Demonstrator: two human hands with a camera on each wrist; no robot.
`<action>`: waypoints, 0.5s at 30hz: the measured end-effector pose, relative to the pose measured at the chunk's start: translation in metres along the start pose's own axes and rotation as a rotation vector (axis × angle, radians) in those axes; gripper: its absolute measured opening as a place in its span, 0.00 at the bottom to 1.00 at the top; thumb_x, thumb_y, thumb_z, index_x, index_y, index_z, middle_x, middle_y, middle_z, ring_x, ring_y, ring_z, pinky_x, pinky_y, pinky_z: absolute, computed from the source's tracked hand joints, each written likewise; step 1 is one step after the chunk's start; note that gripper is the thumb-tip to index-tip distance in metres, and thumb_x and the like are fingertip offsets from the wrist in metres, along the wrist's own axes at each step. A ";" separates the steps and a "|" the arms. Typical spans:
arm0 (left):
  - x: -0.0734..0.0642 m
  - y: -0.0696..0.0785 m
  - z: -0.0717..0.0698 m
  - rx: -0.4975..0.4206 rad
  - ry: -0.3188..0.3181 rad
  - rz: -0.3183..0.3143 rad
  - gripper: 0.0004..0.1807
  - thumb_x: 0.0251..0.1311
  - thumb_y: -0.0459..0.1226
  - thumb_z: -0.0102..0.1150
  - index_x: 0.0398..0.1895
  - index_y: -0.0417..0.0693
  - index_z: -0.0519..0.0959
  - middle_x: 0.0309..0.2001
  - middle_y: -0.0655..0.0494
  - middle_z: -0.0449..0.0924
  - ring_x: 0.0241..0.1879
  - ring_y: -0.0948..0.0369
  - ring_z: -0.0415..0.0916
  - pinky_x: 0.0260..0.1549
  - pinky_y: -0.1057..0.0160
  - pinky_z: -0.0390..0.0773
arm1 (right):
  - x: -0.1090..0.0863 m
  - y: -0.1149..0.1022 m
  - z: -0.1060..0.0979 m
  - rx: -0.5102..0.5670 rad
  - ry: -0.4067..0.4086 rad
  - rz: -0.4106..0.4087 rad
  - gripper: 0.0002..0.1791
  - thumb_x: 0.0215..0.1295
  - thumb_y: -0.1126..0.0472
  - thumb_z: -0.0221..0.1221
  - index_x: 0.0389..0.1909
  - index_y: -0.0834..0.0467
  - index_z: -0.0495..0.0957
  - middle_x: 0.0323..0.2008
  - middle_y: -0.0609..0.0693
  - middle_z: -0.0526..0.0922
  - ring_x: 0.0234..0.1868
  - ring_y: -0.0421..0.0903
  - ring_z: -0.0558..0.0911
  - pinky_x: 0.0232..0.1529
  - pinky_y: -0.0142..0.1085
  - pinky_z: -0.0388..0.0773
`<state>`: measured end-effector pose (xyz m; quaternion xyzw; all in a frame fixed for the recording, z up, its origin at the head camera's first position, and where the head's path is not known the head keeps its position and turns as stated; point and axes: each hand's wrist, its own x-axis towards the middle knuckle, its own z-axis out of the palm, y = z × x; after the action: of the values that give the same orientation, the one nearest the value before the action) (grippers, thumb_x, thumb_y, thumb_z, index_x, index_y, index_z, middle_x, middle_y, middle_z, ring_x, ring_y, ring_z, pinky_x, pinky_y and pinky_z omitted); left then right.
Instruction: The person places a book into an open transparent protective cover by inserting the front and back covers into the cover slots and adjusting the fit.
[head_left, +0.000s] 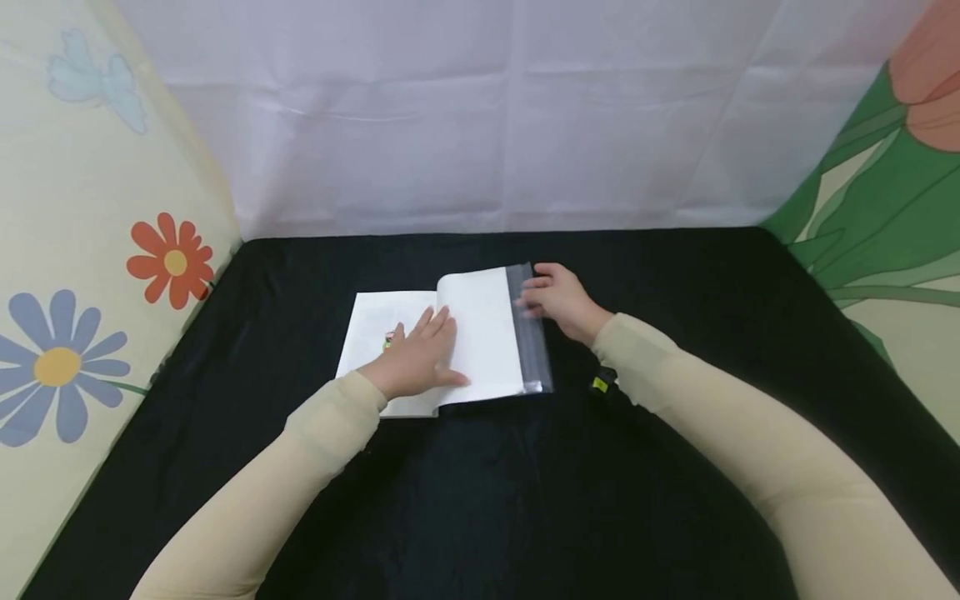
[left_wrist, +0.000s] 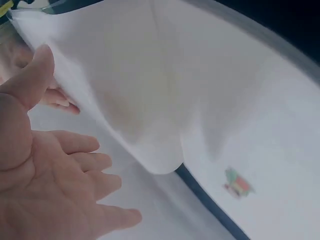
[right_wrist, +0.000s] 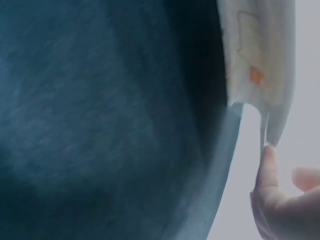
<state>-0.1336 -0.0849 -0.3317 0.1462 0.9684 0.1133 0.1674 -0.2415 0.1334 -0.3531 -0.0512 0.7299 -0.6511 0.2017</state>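
Note:
An open book [head_left: 480, 321] with mostly white pages lies on the black table. A small coloured picture [left_wrist: 237, 183] shows on its left page. Along the right edge runs a strip of clear plastic film [head_left: 534, 350], reaching past the paper. My left hand [head_left: 412, 358] lies over the middle of the book, fingers and thumb spread. At the film's upper right end is my right hand [head_left: 566, 304], its fingers loosely bent and blurred. In the right wrist view one fingertip [right_wrist: 268, 152] meets the film's edge, with the thumb apart from it.
Black cloth [head_left: 480, 500] covers the table. A small black and yellow object [head_left: 602, 382] shows under the right wrist. White cloth [head_left: 450, 117] hangs behind, and flower-printed panels [head_left: 67, 208] stand at both sides.

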 end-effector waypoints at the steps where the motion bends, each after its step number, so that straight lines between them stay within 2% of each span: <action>1: -0.004 -0.001 -0.002 -0.013 0.017 0.003 0.49 0.63 0.52 0.60 0.75 0.35 0.48 0.77 0.43 0.36 0.75 0.47 0.29 0.67 0.36 0.37 | -0.001 -0.002 0.002 0.024 -0.005 -0.003 0.36 0.72 0.72 0.47 0.75 0.67 0.40 0.67 0.68 0.62 0.46 0.48 0.80 0.45 0.34 0.80; 3: -0.012 -0.003 -0.006 -0.044 0.058 0.008 0.48 0.63 0.52 0.60 0.75 0.35 0.48 0.77 0.42 0.36 0.75 0.47 0.28 0.67 0.35 0.36 | -0.003 -0.007 0.007 0.063 -0.009 -0.026 0.36 0.73 0.71 0.46 0.75 0.66 0.39 0.65 0.68 0.65 0.39 0.41 0.81 0.42 0.32 0.80; 5: -0.019 -0.004 -0.010 -0.070 0.111 0.016 0.48 0.64 0.51 0.60 0.75 0.34 0.48 0.77 0.41 0.36 0.75 0.45 0.27 0.66 0.34 0.37 | -0.005 -0.011 0.012 0.091 -0.014 -0.057 0.35 0.75 0.68 0.45 0.75 0.66 0.39 0.64 0.68 0.67 0.36 0.39 0.81 0.43 0.33 0.80; 10: -0.033 -0.006 -0.019 -0.156 0.212 -0.002 0.45 0.68 0.49 0.55 0.75 0.33 0.47 0.77 0.41 0.33 0.74 0.44 0.23 0.66 0.34 0.35 | -0.010 -0.018 0.025 0.121 -0.030 -0.130 0.30 0.79 0.60 0.40 0.74 0.66 0.45 0.62 0.65 0.71 0.45 0.47 0.82 0.50 0.39 0.79; 15: -0.038 -0.010 -0.028 -0.201 0.262 -0.005 0.43 0.70 0.48 0.53 0.75 0.32 0.45 0.77 0.39 0.33 0.74 0.44 0.23 0.66 0.35 0.35 | -0.015 -0.022 0.036 0.147 -0.036 -0.173 0.25 0.80 0.62 0.35 0.72 0.66 0.51 0.62 0.64 0.71 0.46 0.48 0.81 0.48 0.38 0.79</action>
<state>-0.1120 -0.1112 -0.2974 0.1102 0.9660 0.2274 0.0539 -0.2188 0.1023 -0.3309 -0.1107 0.6692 -0.7168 0.1613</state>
